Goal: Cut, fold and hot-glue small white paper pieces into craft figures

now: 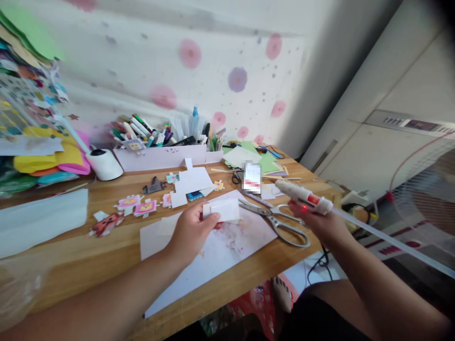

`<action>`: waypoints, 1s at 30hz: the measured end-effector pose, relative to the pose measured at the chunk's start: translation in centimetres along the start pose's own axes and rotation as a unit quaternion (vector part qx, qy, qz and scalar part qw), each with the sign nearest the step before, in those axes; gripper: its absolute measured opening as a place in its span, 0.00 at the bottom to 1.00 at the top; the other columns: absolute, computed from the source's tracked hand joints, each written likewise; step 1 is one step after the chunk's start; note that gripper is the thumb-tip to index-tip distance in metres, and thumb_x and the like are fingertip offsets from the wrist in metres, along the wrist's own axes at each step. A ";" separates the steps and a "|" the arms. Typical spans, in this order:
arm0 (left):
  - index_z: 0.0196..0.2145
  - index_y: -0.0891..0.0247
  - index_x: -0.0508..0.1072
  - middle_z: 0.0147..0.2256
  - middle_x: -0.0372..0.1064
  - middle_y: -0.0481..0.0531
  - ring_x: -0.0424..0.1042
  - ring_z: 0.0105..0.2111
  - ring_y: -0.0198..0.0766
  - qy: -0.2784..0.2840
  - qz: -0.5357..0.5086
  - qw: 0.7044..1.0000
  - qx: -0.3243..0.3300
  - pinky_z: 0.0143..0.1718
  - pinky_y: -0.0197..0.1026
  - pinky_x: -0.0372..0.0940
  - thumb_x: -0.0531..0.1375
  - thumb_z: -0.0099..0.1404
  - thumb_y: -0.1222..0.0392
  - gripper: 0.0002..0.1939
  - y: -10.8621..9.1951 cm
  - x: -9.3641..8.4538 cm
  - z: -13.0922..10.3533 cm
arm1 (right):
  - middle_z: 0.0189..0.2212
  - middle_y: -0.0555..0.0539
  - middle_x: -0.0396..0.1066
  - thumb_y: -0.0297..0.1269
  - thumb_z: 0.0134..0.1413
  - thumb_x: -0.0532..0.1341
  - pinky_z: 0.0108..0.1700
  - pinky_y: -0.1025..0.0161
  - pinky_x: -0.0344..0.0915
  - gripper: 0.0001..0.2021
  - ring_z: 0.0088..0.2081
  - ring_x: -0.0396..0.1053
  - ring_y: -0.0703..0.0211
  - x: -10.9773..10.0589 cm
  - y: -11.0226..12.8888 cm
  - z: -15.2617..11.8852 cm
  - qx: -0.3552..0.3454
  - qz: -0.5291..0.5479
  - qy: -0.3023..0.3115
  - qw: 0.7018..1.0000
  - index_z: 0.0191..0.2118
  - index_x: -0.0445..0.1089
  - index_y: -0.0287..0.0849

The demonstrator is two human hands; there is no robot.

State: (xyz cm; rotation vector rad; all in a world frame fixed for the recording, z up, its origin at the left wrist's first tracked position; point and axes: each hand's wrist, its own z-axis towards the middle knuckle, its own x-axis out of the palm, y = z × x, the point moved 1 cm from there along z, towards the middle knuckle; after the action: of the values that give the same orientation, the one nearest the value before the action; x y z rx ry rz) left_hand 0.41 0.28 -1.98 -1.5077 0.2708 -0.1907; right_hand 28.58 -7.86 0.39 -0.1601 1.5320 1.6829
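My left hand point(192, 229) pinches a small white paper piece point(225, 209), thumb on top, above a large white sheet point(170, 274) with pinkish marks. In my right hand point(318, 220) is a white glue gun point(296, 190), its red light lit and a long clear glue stick point(387, 237) sticking out of the back. The gun's nozzle points left, apart from the paper. Between the hands, metal scissors point(287, 232) lie partly on the sheet, their blade tips near the held paper.
Small paper cutouts point(145, 207) and white paper pieces point(194, 182) lie behind the sheet. A pen box point(159, 156) stands against the wall, with green paper point(270, 166) to its right. At the left are a white lamp base point(104, 164) and colourful bags point(46, 156). A fan point(430, 184) stands right.
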 end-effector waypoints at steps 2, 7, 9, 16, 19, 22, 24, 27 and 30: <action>0.31 0.65 0.71 0.27 0.72 0.49 0.71 0.28 0.38 0.009 -0.009 1.000 -0.020 0.32 0.40 0.67 0.61 0.56 0.58 0.08 0.0 0.2 0.0 | 0.26 0.48 0.69 0.45 0.51 0.61 0.26 0.64 0.63 0.14 0.27 0.68 0.59 -0.8 -2.4 2.4 0.095 0.011 -0.048 0.994 0.38 0.69 0.39; 0.32 0.64 0.71 0.26 0.71 0.47 0.71 0.29 0.36 0.026 -0.012 0.999 -0.027 0.32 0.39 0.68 0.60 0.57 0.58 0.08 0.1 0.2 -0.1 | 0.33 0.44 0.71 0.39 0.58 0.58 0.29 0.64 0.67 0.12 0.29 0.69 0.62 -2.2 -7.3 6.9 0.168 -0.048 -0.056 0.983 0.41 0.68 0.34; 0.33 0.64 0.72 0.26 0.71 0.47 0.71 0.29 0.37 0.030 -0.001 0.999 -0.020 0.32 0.39 0.67 0.60 0.58 0.57 0.08 0.4 0.1 -0.1 | 0.38 0.45 0.71 0.40 0.60 0.57 0.35 0.61 0.69 0.12 0.34 0.70 0.61 -2.3 -8.8 7.7 0.191 -0.083 -0.035 0.978 0.43 0.68 0.37; 0.34 0.63 0.71 0.28 0.72 0.47 0.70 0.29 0.37 0.032 0.081 0.996 0.036 0.31 0.38 0.64 0.59 0.59 0.55 0.09 0.3 -0.3 -0.1 | 0.34 0.42 0.72 0.46 0.56 0.59 0.35 0.59 0.67 0.16 0.35 0.71 0.54 -2.2 -10.8 8.7 0.187 -0.192 -0.035 0.963 0.38 0.71 0.36; 0.31 0.63 0.70 0.25 0.70 0.46 0.69 0.27 0.37 0.025 0.077 0.996 0.028 0.29 0.38 0.63 0.60 0.58 0.55 0.08 -0.3 -0.2 -0.2 | 0.26 0.39 0.73 0.47 0.51 0.60 0.31 0.59 0.62 0.16 0.32 0.70 0.48 -3.1 -10.2 8.0 0.156 -0.228 -0.026 0.961 0.29 0.72 0.37; 0.31 0.63 0.70 0.25 0.70 0.46 0.70 0.27 0.37 0.037 0.041 0.998 0.003 0.30 0.38 0.65 0.59 0.58 0.56 0.07 -0.7 0.0 -0.4 | 0.23 0.40 0.72 0.45 0.45 0.63 0.32 0.58 0.59 0.13 0.31 0.69 0.48 -5.1 -8.9 6.3 0.126 -0.275 -0.001 0.953 0.23 0.71 0.39; 0.31 0.63 0.70 0.26 0.71 0.47 0.70 0.28 0.36 0.050 0.004 0.999 -0.016 0.32 0.39 0.66 0.60 0.57 0.58 0.07 -0.9 0.3 -0.6 | 0.20 0.42 0.70 0.44 0.42 0.64 0.32 0.57 0.58 0.14 0.30 0.68 0.48 -6.4 -7.4 4.8 0.109 -0.304 0.021 0.946 0.18 0.69 0.39; 0.28 0.64 0.70 0.27 0.70 0.47 0.70 0.28 0.35 0.080 -0.045 0.995 -0.033 0.32 0.39 0.68 0.60 0.56 0.59 0.05 -1.2 0.7 -1.0 | 0.20 0.44 0.70 0.47 0.47 0.61 0.33 0.58 0.59 0.15 0.29 0.68 0.51 -6.7 -3.8 2.2 0.063 -0.297 0.065 0.950 0.21 0.71 0.40; 0.29 0.64 0.71 0.28 0.70 0.48 0.70 0.30 0.36 0.143 -0.061 0.987 -0.027 0.33 0.40 0.69 0.60 0.58 0.58 0.06 -1.4 0.9 -1.6 | 0.34 0.44 0.75 0.48 0.56 0.55 0.38 0.60 0.64 0.17 0.36 0.70 0.55 -3.8 0.9 0.2 -0.051 -0.111 0.158 0.980 0.38 0.74 0.41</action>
State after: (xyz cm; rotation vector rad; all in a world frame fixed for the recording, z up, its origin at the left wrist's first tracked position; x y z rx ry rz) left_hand 0.86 -1.57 -0.73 -1.5503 0.4158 -0.5026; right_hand 30.60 -9.44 3.39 -0.6575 1.5878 1.6106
